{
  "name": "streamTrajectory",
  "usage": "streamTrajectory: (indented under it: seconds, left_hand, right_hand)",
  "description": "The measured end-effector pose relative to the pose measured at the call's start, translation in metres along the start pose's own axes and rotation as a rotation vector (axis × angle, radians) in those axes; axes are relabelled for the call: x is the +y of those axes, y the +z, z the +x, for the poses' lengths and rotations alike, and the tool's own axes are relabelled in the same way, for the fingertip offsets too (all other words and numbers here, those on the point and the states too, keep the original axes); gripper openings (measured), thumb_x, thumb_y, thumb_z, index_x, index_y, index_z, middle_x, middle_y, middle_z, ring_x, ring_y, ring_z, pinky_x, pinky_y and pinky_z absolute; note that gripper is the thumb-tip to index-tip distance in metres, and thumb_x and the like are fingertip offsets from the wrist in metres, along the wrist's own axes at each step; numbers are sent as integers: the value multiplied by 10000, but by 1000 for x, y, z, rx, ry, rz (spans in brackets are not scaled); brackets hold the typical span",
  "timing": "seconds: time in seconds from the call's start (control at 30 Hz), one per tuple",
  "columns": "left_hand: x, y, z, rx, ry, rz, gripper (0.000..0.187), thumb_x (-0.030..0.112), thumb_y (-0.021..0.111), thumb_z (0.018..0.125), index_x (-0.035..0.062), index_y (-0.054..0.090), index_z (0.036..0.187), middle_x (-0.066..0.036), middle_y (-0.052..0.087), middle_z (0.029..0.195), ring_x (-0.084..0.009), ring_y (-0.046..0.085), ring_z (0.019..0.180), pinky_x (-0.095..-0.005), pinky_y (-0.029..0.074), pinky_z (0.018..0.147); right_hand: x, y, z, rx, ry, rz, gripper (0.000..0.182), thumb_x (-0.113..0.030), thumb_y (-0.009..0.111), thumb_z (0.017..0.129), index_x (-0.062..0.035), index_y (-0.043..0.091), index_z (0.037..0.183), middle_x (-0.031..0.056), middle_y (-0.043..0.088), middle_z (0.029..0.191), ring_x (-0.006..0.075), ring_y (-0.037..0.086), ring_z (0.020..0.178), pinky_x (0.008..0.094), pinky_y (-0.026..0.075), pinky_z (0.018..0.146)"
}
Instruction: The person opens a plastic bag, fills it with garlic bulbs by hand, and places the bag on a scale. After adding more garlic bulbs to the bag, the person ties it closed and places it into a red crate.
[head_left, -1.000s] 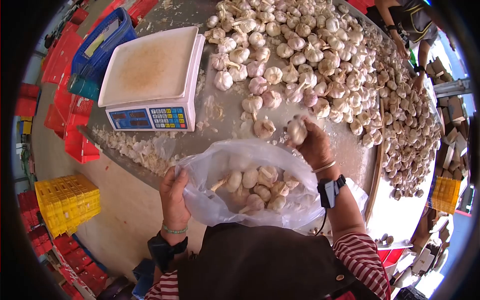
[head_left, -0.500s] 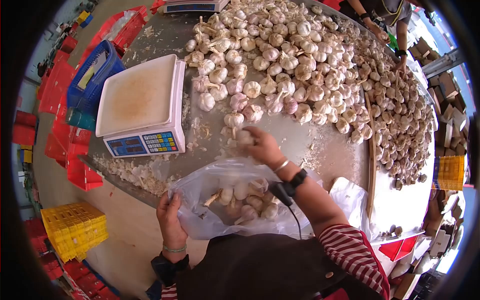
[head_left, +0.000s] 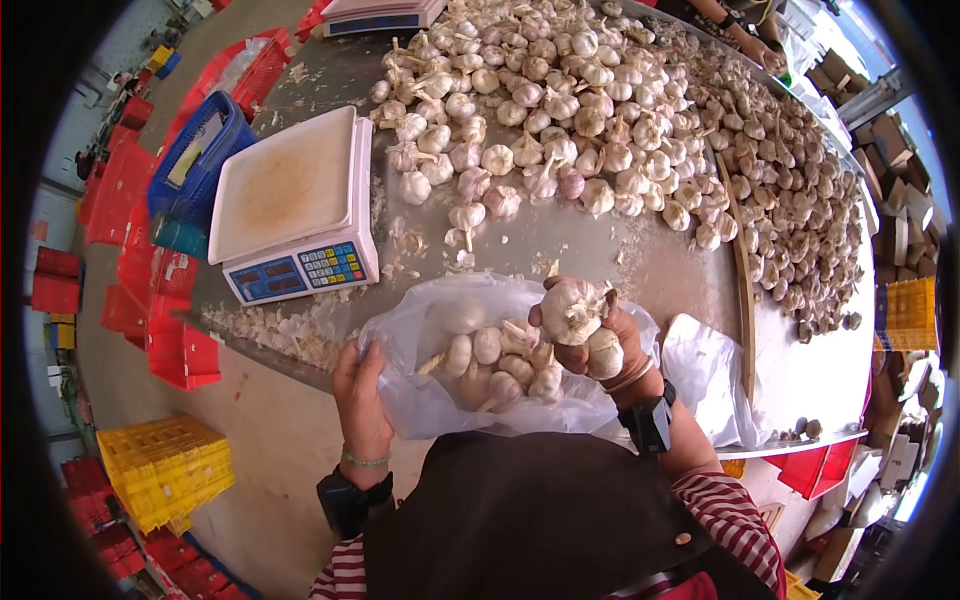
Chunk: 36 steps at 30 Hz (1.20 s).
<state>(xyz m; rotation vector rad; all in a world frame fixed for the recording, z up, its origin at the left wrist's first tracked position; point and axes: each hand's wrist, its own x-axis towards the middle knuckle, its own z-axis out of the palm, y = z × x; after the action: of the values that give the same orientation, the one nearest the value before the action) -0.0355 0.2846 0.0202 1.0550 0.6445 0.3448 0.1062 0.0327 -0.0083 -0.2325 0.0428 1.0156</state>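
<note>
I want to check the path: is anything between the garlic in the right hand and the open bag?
Nothing visible. The right hand holds two garlic bulbs right at the mouth of the plastic bag, which the left hand holds open by its rim.

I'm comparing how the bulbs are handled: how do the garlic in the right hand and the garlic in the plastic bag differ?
The garlic in the right hand is two bulbs, gripped and lifted over the bag's mouth; the garlic in the plastic bag is a loose heap of many, lying at the bottom. The held bulbs show plainly, while the bagged ones are veiled by the film that the left hand holds open. Both are whole, white, unpeeled bulbs.
</note>
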Motion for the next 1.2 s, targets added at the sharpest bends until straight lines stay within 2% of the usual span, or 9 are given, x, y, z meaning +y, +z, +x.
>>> streamTrajectory:
  seconds: [0.13,0.2,0.33,0.4,0.47,0.5,0.57,0.9,1.2]
  left_hand:
    - [13,0,-5,-25,35,-13,167,78,555,904,23,596,1056,-26,620,986,-94,567,895,-245,454,799]
    - [14,-3,-6,-31,53,-11,172,76,547,909,22,586,1067,-27,619,983,-89,563,890,-239,449,800]
    - [-1,-3,-10,-17,532,675,317,91,601,873,4,515,1165,-118,542,1180,-177,544,1013,-292,441,864]
    - [20,25,-19,-86,1109,1137,430,139,643,851,2,486,1227,-177,492,1251,-268,506,1129,-356,414,945]
    - [23,35,-21,-480,980,1013,523,194,653,854,-1,439,1290,-203,477,1270,-312,464,1200,-385,366,1009]
    - [20,39,-22,-475,981,1022,523,194,653,854,-1,439,1290,-203,477,1270,-312,464,1200,-385,366,1009]
    - [13,44,-22,-780,588,873,518,177,636,862,5,426,1302,-199,477,1255,-344,478,1172,-391,384,994]
    - [7,31,-38,-805,155,407,468,233,520,929,-22,397,1302,-177,461,1230,-283,465,1159,-369,353,1003]
    - [13,31,-40,-803,380,436,417,132,485,801,-31,441,1183,-162,482,1121,-254,490,1054,-348,375,943]
  right_hand:
    - [24,-2,-5,35,51,34,626,-490,556,883,-62,414,1317,251,535,1088,209,548,562,256,419,431]
    - [31,-4,-3,122,146,139,569,-493,396,961,-25,446,1282,222,572,1108,216,613,685,268,541,553]
    - [46,5,5,154,229,76,568,-486,299,990,-5,478,1232,175,623,993,180,620,635,276,520,515]
    - [53,18,6,216,237,35,572,-494,275,991,-10,500,1196,147,625,942,176,603,603,275,506,495]
    - [62,20,7,276,287,-182,545,-482,271,996,-17,518,1134,124,621,873,177,594,575,276,494,475]
    - [65,23,6,287,280,-356,517,-471,275,999,-26,532,1054,112,615,796,177,595,558,275,489,461]
    - [75,44,6,314,210,-425,501,-467,292,997,-29,534,1028,107,607,759,181,594,550,277,485,452]
    - [79,53,-19,48,141,-541,376,-372,507,954,-5,564,1010,105,640,789,171,605,587,271,485,492]
    - [82,70,-23,53,145,-758,381,-363,571,926,-15,561,1080,51,643,883,119,619,697,244,506,611]
